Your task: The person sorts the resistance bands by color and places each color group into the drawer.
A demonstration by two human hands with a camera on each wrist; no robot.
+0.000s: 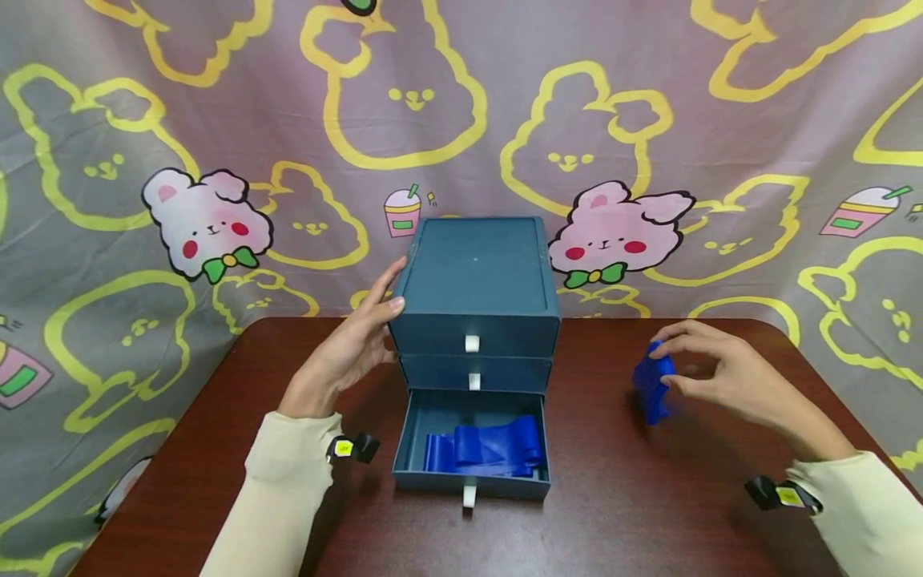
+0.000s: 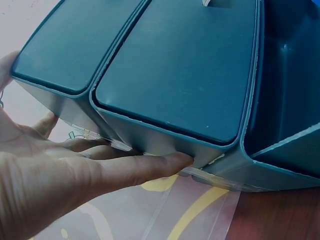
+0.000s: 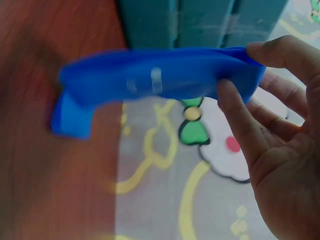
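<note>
A teal three-drawer desktop organizer (image 1: 476,264) stands on the table, its bottom drawer (image 1: 472,485) pulled out and the upper two closed. Inside that drawer lie folded blue flat bands (image 1: 493,449), smooth like resistance bands. My left hand (image 1: 342,353) rests against the organizer's left side, thumb near the top front corner and fingers extended along the wall (image 2: 120,172). To the right of the organizer, my right hand (image 1: 710,365) pinches another folded blue band (image 1: 654,385) between thumb and fingers. The band's free end (image 3: 75,117) hangs down on the far side from the palm.
Each drawer front has a small white pull tab, such as the top one (image 1: 472,344). Behind the dark reddish-brown table (image 1: 613,505) hangs a cloth (image 1: 461,104) printed with cartoon rabbits, close to the organizer's back.
</note>
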